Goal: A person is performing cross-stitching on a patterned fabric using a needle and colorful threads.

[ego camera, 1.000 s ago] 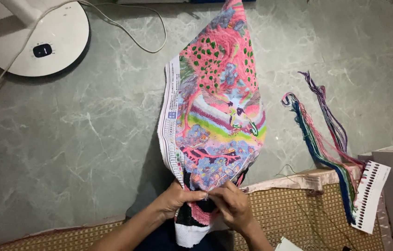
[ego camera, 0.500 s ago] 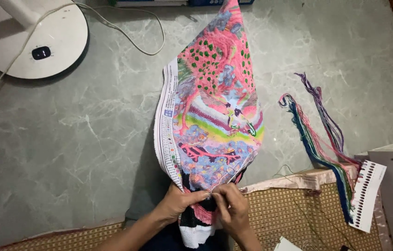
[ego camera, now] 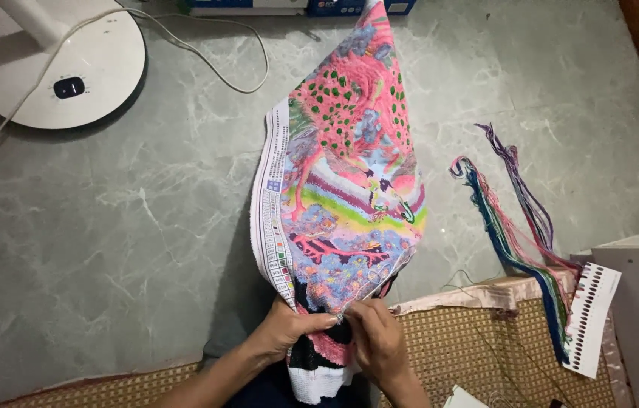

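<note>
Fingertips (ego camera: 349, 317) hidden in embroidery cloth (ego camera: 346, 189)

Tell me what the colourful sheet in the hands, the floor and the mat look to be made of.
Colourful sheet: woven stitching cloth, matte; it drapes and folds, with a gridded edge strip.
Floor: polished stone or stone-look tile, judging by grey-green veining and soft sheen.
Mat: probably woven cane or straw, checked weave with fabric binding.

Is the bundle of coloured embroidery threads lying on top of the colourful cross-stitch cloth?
No, the bundle of coloured embroidery threads lies on the grey marbled floor, apart from the colourful cross-stitch cloth and to its right.
</note>
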